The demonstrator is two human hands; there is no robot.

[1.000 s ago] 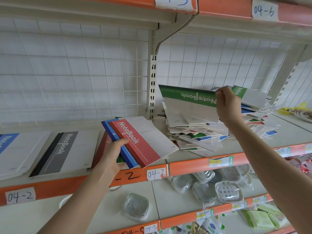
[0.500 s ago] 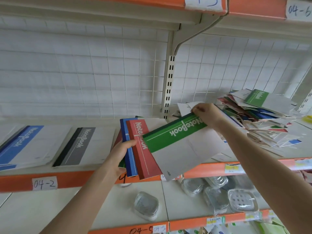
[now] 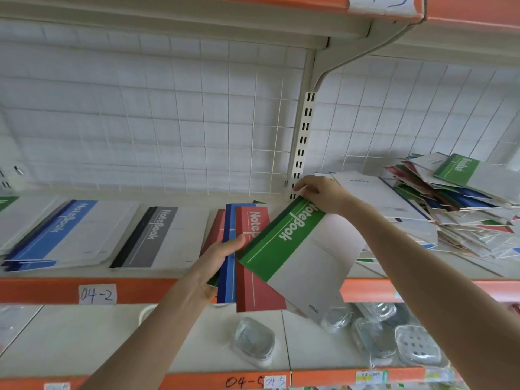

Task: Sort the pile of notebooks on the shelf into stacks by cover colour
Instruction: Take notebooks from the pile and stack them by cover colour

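Note:
My right hand (image 3: 320, 194) pinches the top corner of a green-banded notebook (image 3: 298, 254), which hangs tilted over the shelf's front edge. My left hand (image 3: 216, 261) grips a fanned bundle of notebooks (image 3: 247, 280) with red, blue and green spines; the green notebook overlaps it. A messy pile of mixed notebooks (image 3: 461, 209) lies on the shelf at the right. On the left of the shelf lie a blue-banded stack (image 3: 64, 232) and a grey-banded notebook (image 3: 160, 237). A green corner (image 3: 7, 199) shows at the far left edge.
The orange shelf edge (image 3: 42, 291) carries a label reading 04-2. A slotted upright post (image 3: 302, 142) and a wire grid back the shelf. The lower shelf holds clear plastic soap boxes (image 3: 254, 340). Another orange shelf hangs overhead.
My right hand has carried the green notebook from the pile at the right down and leftward onto the bundle in my left hand. The view has shifted left.

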